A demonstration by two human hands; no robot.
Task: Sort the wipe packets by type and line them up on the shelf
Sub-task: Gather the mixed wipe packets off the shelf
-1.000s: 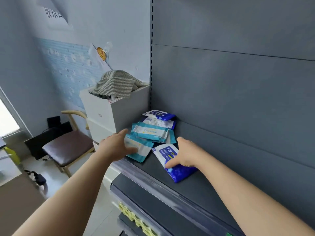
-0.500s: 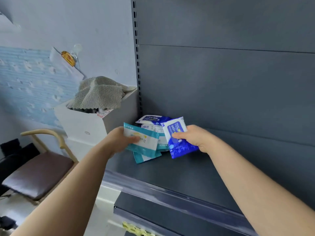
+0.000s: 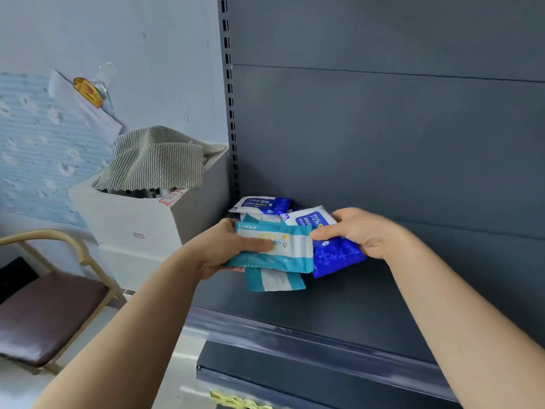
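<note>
My left hand [image 3: 218, 249] grips a teal-and-white wipe packet [image 3: 283, 249], thumb across its face, held above the dark grey shelf [image 3: 339, 305]. My right hand [image 3: 362, 231] pinches a blue-and-white "75%" alcohol wipe packet [image 3: 333, 255], its lower end partly behind the teal one. The two held packets overlap at the middle. A second teal packet [image 3: 274, 280] lies flat on the shelf below them. Behind, in the shelf's left corner, another blue packet [image 3: 262, 204] tops a small pile, mostly hidden by my hands.
A white box [image 3: 132, 219] with a striped grey cloth [image 3: 159, 159] over it stands just left of the shelf upright. A wooden chair with a brown seat [image 3: 44, 314] sits lower left. The shelf's front lip [image 3: 295, 335] runs across below my arms.
Both hands lifted their packets off the shelf and brought them together in front of the pile. The view moved closer and turned left to right.
</note>
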